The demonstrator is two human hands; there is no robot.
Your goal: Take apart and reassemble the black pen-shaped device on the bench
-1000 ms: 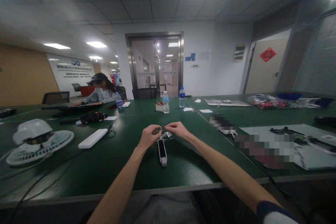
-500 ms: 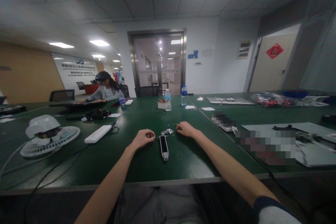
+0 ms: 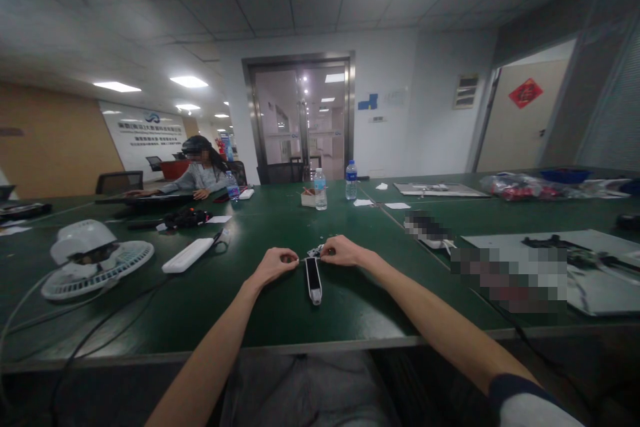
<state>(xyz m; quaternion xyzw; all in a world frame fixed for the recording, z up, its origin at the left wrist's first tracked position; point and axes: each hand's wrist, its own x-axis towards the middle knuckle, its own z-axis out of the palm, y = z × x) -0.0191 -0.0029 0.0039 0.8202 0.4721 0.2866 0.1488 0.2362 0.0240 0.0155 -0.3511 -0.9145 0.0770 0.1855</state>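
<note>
Left hand (image 3: 274, 265): resting on the green table (image 3: 200, 310), fingers curling in, thumb and forefinger pinching together; too small to tell whether anything is sitting between them.
Right hand (image 3: 345, 251): lying knuckles-up, fingertips pressing down at the small metal parts (image 3: 315, 252); I cannot tell whether it is gripping them or only touching.
Slim black-and-white device (image 3: 313, 279): lying flat between the two hands, its far end pointing at the parts, its near end pointing back toward the person.
Progress (judgement): the parts are sitting loose off the device's far end, not seated on it, so the work looks to be running mid-way.
Surroundings: a desk fan (image 3: 95, 260) and a white bar (image 3: 187, 255) are lying well left of the left hand; a co-worker (image 3: 197, 175) is sitting far beyond it.
</note>
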